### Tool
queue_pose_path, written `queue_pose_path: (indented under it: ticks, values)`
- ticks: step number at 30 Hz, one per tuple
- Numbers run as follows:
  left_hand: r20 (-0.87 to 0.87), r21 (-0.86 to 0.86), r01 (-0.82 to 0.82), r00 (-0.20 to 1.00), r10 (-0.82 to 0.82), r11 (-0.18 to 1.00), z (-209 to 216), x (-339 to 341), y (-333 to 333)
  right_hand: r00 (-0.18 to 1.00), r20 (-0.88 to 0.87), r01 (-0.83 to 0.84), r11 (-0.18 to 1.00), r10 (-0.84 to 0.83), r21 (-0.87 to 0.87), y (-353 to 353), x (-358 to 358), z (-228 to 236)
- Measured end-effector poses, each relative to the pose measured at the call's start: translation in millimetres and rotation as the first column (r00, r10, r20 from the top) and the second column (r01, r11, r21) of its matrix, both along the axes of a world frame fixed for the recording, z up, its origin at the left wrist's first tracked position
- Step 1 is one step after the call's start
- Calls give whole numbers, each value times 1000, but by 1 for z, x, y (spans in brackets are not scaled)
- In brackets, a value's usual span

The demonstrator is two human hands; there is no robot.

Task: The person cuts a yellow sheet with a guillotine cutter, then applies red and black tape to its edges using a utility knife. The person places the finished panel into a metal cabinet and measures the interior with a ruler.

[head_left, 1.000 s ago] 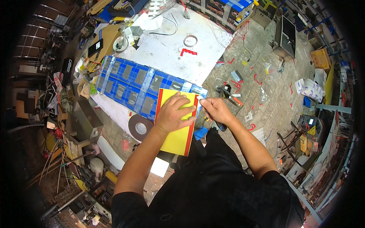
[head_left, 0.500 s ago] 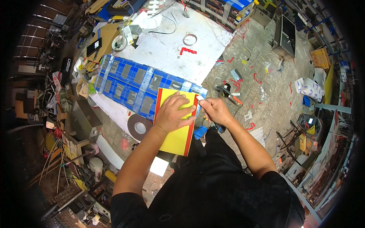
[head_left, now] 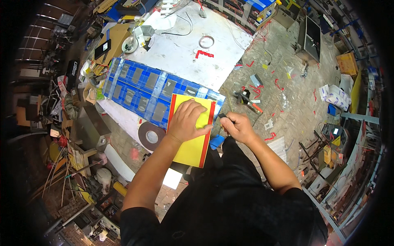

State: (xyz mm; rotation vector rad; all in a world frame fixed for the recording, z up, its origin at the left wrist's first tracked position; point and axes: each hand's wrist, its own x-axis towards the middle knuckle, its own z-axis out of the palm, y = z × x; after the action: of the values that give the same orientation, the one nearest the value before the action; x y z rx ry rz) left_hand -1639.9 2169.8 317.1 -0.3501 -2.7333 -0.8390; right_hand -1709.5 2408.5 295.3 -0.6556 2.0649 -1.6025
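Observation:
A yellow sheet point(head_left: 191, 147) with red strips along its two long sides rests over the near right end of a long blue panel point(head_left: 137, 78), which bears grey patches and clear tape bands. My left hand point(head_left: 185, 123) presses down on the sheet, fingers laid out and thumb apart. Just right of the sheet's red edge, my right hand point(head_left: 240, 127) is closed around a black-handled tool point(head_left: 222, 116). Only a small part of that tool shows, so its kind is unclear. A wide roll of dark brown tape point(head_left: 143, 137) lies left of the sheet.
Behind the panel spreads a white tabletop point(head_left: 176, 51) with a tape ring point(head_left: 206, 48) and a red piece point(head_left: 204, 53). A tool with an orange-tipped handle point(head_left: 257, 108) and red scraps point(head_left: 256, 89) litter the floor at right. A phone point(head_left: 102, 49) lies far left.
My right hand has shifted slightly right and down, away from the sheet's red edge. The small white piece at its thumb no longer shows. My left hand stays on the sheet, fingers drawn a little closer.

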Motion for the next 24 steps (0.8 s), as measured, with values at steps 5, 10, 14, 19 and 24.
queue_pose_path:
  ticks: [5,10,14,19,24]
  values:
    - [7,-20,-22,1000,22,1000,-1,0,1,972,-114,203,979,-205,-30,-20,-12,10]
    - [1,-14,-28,1000,28,1000,-1,1,1,989,-96,129,965,-110,227,-24,-17,19]
    - [-9,-12,-35,999,35,999,0,0,1,975,-193,149,966,-108,210,-32,-16,22]
    - [-22,-5,-33,999,33,999,3,2,1,982,-186,60,957,-6,285,-42,-25,26]
    - [-35,11,-15,999,15,1000,1,2,0,987,-159,69,951,-21,301,-47,-26,23]
